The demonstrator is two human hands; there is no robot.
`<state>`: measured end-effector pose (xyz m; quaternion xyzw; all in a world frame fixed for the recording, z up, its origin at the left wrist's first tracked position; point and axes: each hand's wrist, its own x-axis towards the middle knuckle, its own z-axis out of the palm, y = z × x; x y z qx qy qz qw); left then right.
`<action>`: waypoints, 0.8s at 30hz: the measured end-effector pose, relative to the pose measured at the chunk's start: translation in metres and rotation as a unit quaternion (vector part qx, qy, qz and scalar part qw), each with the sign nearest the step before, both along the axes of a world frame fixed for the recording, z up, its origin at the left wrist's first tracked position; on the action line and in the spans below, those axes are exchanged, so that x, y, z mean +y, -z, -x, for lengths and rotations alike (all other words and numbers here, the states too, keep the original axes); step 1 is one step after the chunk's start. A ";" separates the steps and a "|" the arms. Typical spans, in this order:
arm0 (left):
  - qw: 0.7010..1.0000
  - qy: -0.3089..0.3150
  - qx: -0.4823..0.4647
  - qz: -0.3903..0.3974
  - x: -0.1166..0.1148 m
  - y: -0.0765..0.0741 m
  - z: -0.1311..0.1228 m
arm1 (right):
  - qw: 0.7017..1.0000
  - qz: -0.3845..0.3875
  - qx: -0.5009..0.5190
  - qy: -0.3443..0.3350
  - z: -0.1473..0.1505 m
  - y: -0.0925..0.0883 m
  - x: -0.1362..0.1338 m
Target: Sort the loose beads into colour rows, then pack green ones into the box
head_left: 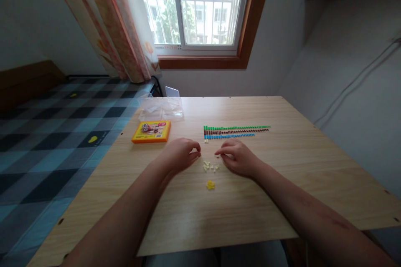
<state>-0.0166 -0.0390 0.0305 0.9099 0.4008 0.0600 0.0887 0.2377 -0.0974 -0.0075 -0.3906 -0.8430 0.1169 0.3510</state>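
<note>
My left hand [180, 154] rests on the wooden table [282, 183] with its fingers curled into a pinch; whatever sits in the pinch is too small to name. My right hand [236, 157] lies opposite it, fingers bent, its fingertips pinched near a tiny pale piece. Between and just below the two hands lies a scatter of small cream pieces [210, 167]. A small yellow heap [210, 185] lies nearer to me. Beyond the hands run three straight rows of tiny pieces: green [236, 127], dark brown [235, 132] and blue [229, 136].
An orange box [151, 131] with a picture lid lies at the left of the table. Behind it stands a clear plastic tray [161, 108]. A bed with a blue checked cover [46, 133] adjoins the table's left edge. A window and a curtain are behind.
</note>
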 end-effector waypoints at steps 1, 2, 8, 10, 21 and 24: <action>1.000 -0.001 0.000 0.003 0.000 0.000 0.000 | 1.000 -0.007 -0.005 -0.004 0.001 -0.001 -0.001; 1.000 -0.002 -0.001 0.005 0.000 -0.001 0.000 | 1.000 -0.013 -0.010 -0.005 0.002 -0.002 -0.002; 1.000 0.000 0.010 -0.001 0.000 0.000 -0.002 | 1.000 -0.018 -0.014 0.009 0.000 -0.002 -0.002; 1.000 0.002 0.014 -0.005 0.000 0.001 -0.002 | 1.000 -0.016 -0.010 0.012 -0.001 0.001 -0.001; 1.000 -0.014 0.002 -0.012 0.006 0.009 0.001 | 1.000 -0.011 -0.009 0.009 -0.002 0.003 0.001; 1.000 -0.011 -0.005 -0.010 0.006 0.010 0.002 | 1.000 -0.007 -0.007 0.007 -0.001 0.001 0.000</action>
